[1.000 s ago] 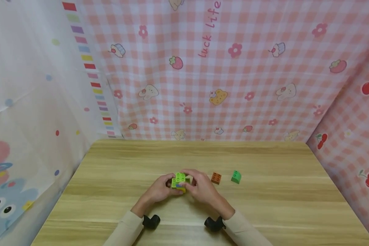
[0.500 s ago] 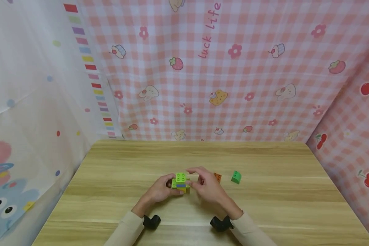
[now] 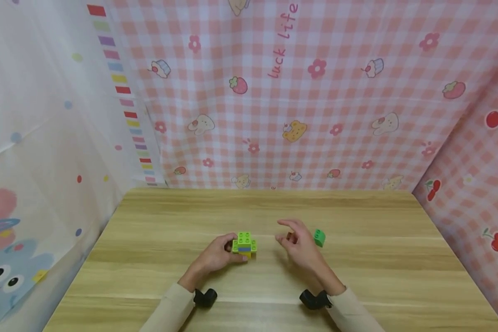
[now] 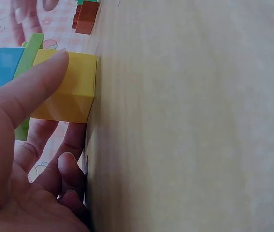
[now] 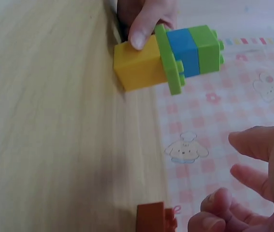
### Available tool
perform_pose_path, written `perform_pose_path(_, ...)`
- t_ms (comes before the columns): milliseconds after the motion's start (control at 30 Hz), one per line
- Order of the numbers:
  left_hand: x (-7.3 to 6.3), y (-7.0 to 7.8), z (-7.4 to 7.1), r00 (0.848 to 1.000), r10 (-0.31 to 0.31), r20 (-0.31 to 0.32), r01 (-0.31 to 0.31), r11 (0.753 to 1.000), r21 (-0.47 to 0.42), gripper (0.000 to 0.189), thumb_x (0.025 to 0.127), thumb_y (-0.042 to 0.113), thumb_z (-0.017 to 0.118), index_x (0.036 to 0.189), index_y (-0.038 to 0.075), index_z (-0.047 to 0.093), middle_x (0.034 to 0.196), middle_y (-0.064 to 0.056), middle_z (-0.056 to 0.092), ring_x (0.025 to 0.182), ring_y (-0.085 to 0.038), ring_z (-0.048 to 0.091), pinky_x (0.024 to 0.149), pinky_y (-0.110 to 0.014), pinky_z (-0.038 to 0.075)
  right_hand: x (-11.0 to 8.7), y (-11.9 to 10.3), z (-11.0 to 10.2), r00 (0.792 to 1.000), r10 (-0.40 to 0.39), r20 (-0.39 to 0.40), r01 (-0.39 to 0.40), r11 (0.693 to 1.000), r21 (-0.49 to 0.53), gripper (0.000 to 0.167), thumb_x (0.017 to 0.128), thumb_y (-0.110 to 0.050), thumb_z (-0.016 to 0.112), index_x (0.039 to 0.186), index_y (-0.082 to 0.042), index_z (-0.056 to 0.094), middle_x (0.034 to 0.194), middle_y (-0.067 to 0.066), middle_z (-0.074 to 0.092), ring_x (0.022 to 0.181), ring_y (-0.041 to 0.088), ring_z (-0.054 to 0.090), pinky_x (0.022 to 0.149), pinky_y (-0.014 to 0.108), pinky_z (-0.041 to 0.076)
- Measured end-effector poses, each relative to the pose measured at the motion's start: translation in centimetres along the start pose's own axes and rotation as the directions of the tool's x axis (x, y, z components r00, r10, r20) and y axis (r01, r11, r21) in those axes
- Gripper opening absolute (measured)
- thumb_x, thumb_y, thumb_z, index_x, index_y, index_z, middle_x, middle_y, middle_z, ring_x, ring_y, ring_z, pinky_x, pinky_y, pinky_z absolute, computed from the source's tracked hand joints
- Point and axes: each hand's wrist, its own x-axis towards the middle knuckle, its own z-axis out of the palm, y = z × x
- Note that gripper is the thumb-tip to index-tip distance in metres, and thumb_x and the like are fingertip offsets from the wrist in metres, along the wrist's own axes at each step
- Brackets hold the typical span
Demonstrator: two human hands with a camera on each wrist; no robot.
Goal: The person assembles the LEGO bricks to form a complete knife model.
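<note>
My left hand (image 3: 215,256) grips a stack of toy building bricks (image 3: 244,238) upright on the table. In the right wrist view the stack has a yellow brick (image 5: 139,65) at its base, a wider light green plate (image 5: 168,60), a blue brick (image 5: 183,52) and a light green brick (image 5: 207,48) on top. The left thumb (image 4: 45,77) presses on the yellow brick. My right hand (image 3: 302,246) hovers, thumb and fingers apart, over a brown brick (image 3: 290,236), partly hidden behind it. Nothing shows between the right fingers in the right wrist view.
A green brick with a curved slope (image 3: 319,238) lies just right of my right hand. The wooden table (image 3: 170,216) ends at a pink checked cloth (image 3: 274,110) behind, with printed cloths on both sides.
My right hand has let go of the brick stack and moved right to the brown brick, its thumb and fingers spreading. The left hand keeps holding the stack in place.
</note>
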Motion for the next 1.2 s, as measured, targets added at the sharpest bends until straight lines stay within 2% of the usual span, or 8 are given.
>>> perform_pose_path(200,-0.1,-0.2,0.0,1.000,-0.013,0.005,0.013,1.000,0.002,0.033,0.081,0.018,0.083,0.105,0.012,0.062,0.090,-0.001,0.055,0.085,-0.017,0.049,0.074,-0.029,0.040,-0.4,0.9,-0.3,0.997,0.073,-0.032,-0.075,0.997,-0.037,0.045,0.091,-0.013,0.073,0.133,-0.003,0.059,0.134,0.018,0.050,0.068,0.013,0.049,0.060,0.022,0.044)
perform_pose_path(567,0.1,-0.1,-0.1,1.000,0.020,0.005,-0.020,1.000,-0.008,0.032,0.081,0.016,0.083,0.105,0.010,0.062,0.096,-0.001,0.064,0.086,-0.016,0.053,0.076,-0.028,0.043,-0.7,2.5,-0.3,0.992,0.113,-0.053,-0.117,0.991,-0.070,0.054,0.089,-0.017,0.076,0.137,-0.005,0.055,0.136,0.019,0.047,0.070,0.014,0.046,0.060,0.023,0.040)
perform_pose_path(900,0.2,-0.1,-0.1,1.000,0.021,0.012,-0.020,1.000,-0.008,0.033,0.081,0.017,0.083,0.106,0.012,0.063,0.100,0.001,0.066,0.090,-0.015,0.056,0.080,-0.031,0.045,-0.8,3.1,0.0,0.991,0.126,-0.054,-0.130,0.988,-0.082,0.057,0.085,-0.012,0.078,0.137,-0.003,0.055,0.126,0.019,0.052,0.079,0.017,0.048,0.067,0.023,0.041)
perform_pose_path(1200,0.1,-0.3,0.1,1.000,0.020,0.000,-0.020,0.999,-0.028,0.032,0.080,0.015,0.083,0.104,0.010,0.062,0.098,-0.001,0.065,0.088,-0.015,0.055,0.079,-0.030,0.045,-1.0,3.5,0.2,0.988,0.152,-0.041,-0.156,0.980,-0.124,0.056,0.086,-0.009,0.077,0.137,-0.004,0.055,0.122,0.019,0.054,0.075,0.014,0.047,0.064,0.023,0.040)
